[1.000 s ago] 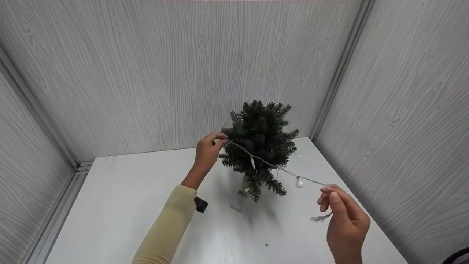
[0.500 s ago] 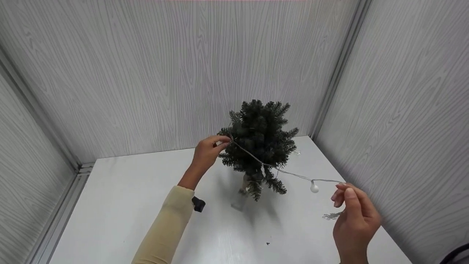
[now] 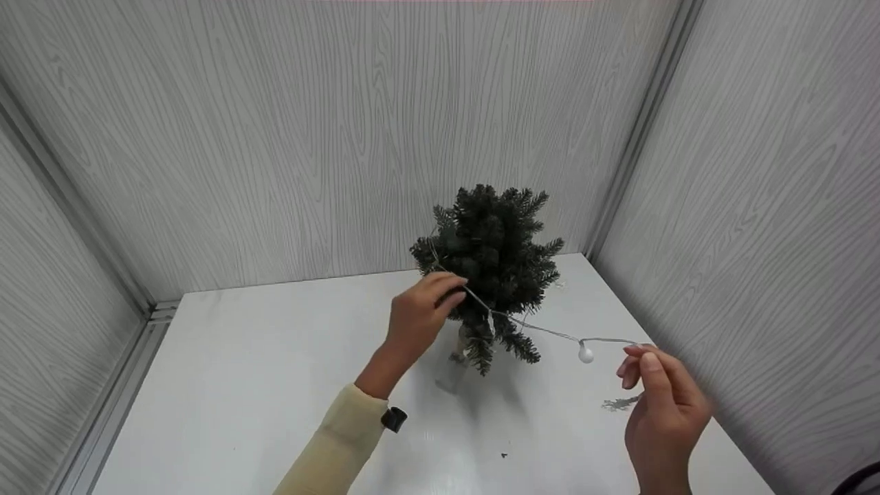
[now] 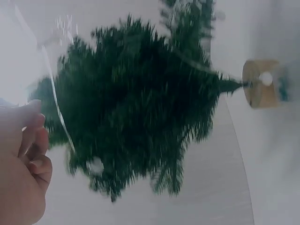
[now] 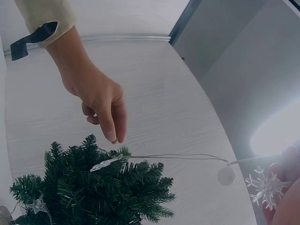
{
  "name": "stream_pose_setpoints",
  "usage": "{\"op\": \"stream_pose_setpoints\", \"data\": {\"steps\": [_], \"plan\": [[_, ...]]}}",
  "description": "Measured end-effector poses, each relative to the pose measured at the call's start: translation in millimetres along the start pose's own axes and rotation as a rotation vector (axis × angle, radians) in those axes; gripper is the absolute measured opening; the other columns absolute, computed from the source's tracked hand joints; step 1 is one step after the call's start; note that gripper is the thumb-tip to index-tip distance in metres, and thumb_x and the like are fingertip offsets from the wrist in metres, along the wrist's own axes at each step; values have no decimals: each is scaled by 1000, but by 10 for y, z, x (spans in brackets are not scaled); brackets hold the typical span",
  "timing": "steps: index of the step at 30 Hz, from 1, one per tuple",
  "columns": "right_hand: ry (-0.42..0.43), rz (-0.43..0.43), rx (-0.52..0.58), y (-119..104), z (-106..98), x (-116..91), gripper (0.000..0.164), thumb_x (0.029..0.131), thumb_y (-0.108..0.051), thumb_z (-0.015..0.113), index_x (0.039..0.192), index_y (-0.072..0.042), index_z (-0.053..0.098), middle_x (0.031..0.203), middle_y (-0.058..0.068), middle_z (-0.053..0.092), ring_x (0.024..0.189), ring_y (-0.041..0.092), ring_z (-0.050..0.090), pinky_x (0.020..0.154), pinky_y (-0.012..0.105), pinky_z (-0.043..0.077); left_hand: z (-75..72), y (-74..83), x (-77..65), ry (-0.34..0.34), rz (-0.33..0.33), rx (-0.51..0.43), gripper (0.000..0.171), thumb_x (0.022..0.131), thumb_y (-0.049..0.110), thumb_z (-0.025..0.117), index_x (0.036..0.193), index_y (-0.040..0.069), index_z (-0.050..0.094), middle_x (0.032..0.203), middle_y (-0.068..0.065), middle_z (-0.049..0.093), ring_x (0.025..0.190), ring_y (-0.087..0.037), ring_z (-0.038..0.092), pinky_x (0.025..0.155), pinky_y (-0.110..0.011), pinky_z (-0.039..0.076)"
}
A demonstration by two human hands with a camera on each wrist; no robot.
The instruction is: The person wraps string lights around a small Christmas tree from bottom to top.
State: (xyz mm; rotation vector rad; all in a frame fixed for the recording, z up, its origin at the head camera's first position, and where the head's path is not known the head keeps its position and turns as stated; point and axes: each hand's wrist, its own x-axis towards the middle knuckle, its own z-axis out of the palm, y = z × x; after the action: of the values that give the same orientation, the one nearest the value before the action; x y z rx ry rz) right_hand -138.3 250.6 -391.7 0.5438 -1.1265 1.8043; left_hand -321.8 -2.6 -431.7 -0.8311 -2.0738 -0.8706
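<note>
A small artificial Christmas tree stands on the table with a string of fairy lights running across its front. My right hand pinches the string out to the right. A round white bulb hangs near that grip, and a clear snowflake dangles beside the fingers. My left hand is in front of the tree's left side; in the right wrist view its fingertips are close to the string but apart from it. A clear elongated ornament and a star lie against the branches.
The white table is bounded by grey wood-grain panels at the back and sides. A tiny dark bit lies near the front. The tree's wooden base shows in the left wrist view.
My left hand has let go of the string at the tree's left edge and moved right and down. My right hand moved outward, drawing the string right, then stayed nearly still.
</note>
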Motion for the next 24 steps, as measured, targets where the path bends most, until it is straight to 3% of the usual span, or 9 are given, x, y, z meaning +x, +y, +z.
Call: {"op": "stream_pose_setpoints", "data": {"steps": [3,7,18,24], "plan": [[-20,14,-18,-6,-18,10,21,94,22,41,93,29,60,76,18,68,64,22,55,67,27,48,126,110,-22,-5,61,82,25,90,23,77,115,19,76,117,3,73,100,-10,72,71,-28,59],[-32,28,-30,-19,-60,41,20,95,20,42,94,29,60,73,17,65,65,22,56,68,28,49,230,120,-39,5,101,160,19,89,21,78,107,19,79,110,5,74,97,-9,72,73,-27,59],[41,85,-117,74,-368,239,20,98,10,54,99,29,61,78,17,68,66,23,57,71,28,49,235,-72,-86,39,75,209,13,93,23,74,103,18,80,101,3,78,92,-14,74,72,-31,60],[114,231,-288,206,-579,399,30,100,-5,61,104,25,61,71,11,60,72,20,57,83,30,46,263,-72,-85,60,81,228,11,92,26,74,99,19,80,95,4,78,83,-13,74,66,-31,59]]}}
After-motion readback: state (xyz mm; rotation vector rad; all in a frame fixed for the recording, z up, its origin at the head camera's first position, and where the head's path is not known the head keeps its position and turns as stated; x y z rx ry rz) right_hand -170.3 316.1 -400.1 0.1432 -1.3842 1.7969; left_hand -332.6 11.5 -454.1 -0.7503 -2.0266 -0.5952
